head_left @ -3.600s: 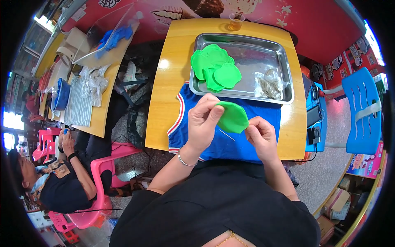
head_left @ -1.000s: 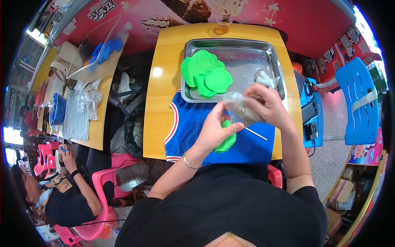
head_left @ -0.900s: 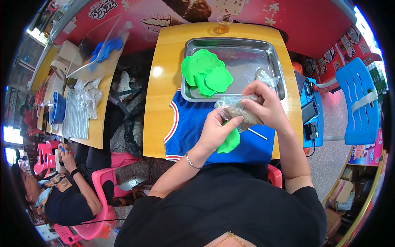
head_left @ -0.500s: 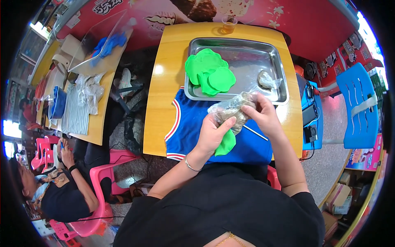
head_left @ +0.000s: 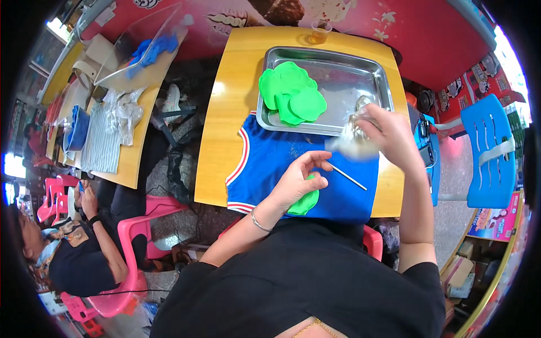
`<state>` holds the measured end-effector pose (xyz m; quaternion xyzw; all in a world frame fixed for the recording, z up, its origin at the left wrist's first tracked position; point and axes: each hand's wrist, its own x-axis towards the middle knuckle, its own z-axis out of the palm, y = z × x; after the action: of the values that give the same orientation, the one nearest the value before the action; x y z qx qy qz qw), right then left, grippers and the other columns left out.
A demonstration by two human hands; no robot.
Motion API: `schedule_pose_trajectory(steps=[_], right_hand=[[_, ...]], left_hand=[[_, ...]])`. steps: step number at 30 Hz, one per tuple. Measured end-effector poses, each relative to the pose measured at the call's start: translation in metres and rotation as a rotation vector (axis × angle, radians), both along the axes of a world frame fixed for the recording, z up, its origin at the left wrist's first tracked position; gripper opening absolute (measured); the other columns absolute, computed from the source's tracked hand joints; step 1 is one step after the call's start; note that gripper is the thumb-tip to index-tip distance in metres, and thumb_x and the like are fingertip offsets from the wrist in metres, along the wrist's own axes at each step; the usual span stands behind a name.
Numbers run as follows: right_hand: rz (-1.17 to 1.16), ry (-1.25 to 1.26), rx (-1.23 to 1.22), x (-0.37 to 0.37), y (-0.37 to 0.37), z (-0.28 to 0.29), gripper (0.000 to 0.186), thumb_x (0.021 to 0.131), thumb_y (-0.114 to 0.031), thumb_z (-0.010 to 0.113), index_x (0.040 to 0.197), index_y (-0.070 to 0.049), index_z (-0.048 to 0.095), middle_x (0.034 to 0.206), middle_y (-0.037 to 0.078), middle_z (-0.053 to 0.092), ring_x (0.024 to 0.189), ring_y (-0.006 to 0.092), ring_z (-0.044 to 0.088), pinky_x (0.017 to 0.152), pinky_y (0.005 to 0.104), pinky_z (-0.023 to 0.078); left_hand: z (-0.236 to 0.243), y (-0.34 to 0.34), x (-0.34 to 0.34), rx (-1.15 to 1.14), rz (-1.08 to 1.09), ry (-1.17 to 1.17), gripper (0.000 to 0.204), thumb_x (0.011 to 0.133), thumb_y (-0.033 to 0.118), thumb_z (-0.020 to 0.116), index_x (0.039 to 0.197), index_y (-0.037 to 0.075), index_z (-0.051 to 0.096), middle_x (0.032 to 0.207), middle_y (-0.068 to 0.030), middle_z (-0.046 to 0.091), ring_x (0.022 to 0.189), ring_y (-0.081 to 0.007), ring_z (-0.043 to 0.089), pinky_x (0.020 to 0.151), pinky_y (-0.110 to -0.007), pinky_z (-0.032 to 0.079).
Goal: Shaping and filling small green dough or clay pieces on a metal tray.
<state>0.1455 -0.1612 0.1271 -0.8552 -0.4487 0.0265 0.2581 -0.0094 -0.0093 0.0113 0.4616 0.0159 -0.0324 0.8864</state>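
Observation:
My right hand (head_left: 389,135) pinches a clear plastic bag (head_left: 352,145), smeared by motion, over the tray's near right corner. Earlier its brownish-grey contents showed. Behind it, a second small bag (head_left: 362,102) in the tray is partly hidden. My left hand (head_left: 301,179) is empty, thumb and fingers apart, above a blue cloth garment (head_left: 270,163) with red and white trim. Beneath that hand lies a bright green flat piece (head_left: 305,204). A thin pale stick (head_left: 348,177) rests on the garment near my left fingertips. Several more green pieces (head_left: 290,93) overlap in the tray's left half.
The metal tray (head_left: 327,50) stands on a yellow table (head_left: 217,146), with a cup of amber liquid (head_left: 320,32) behind it. A blue chair (head_left: 489,149) is at right. Left, a person (head_left: 84,248) sits by a second table (head_left: 135,152); a pink chair (head_left: 132,248) is between us.
The bag has left my left hand and moved right in my right hand. My left hand has opened and stays over the green piece. The view has shifted slightly.

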Motion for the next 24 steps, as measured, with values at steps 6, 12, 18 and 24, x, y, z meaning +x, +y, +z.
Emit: schedule_pose_trajectory(steps=[6,12,18,24], right_hand=[[0.094,0.712,0.307,-0.01,-0.014,-0.012,0.02,0.092,-0.016,0.052,0.101,0.001,0.058,0.091,0.001,0.058,0.087,0.0094,0.054,0.076,0.0229,0.043],[0.176,0.798,0.464,-0.035,-0.006,-0.02,0.018,0.094,-0.017,0.049,0.101,-0.001,0.053,0.088,0.0,0.054,0.084,0.0072,0.048,0.073,0.0222,0.04],[-0.007,0.901,0.588,-0.041,-0.008,-0.042,0.022,0.089,-0.014,0.056,0.106,-0.001,0.052,0.093,0.002,0.056,0.087,0.0077,0.05,0.076,0.024,0.042],[-0.086,0.892,0.182,-0.042,-0.012,-0.058,0.036,0.079,-0.012,0.066,0.108,0.002,0.051,0.097,0.004,0.059,0.081,0.0065,0.055,0.068,0.023,0.046]], left_hand=[[-0.001,-0.01,0.001,0.008,0.048,0.02,0.079,0.068,0.026,0.08,0.13,0.0,0.037,0.119,-0.0098,0.049,0.079,-0.0069,0.049,0.076,-0.022,0.045],[0.016,-0.021,-0.002,-0.159,-0.016,0.009,0.059,0.081,0.022,0.069,0.129,0.002,0.04,0.122,-0.0059,0.051,0.11,-0.0136,0.05,0.091,-0.028,0.042],[0.019,-0.021,-0.002,-0.079,0.091,-0.02,0.032,0.092,0.012,0.054,0.121,0.0,0.05,0.111,-0.0043,0.059,0.102,-0.012,0.055,0.092,-0.028,0.042],[0.012,-0.026,-0.003,-0.169,0.131,0.064,0.029,0.093,0.016,0.052,0.116,-0.001,0.053,0.106,-0.0059,0.061,0.095,-0.01,0.058,0.083,-0.025,0.047]])
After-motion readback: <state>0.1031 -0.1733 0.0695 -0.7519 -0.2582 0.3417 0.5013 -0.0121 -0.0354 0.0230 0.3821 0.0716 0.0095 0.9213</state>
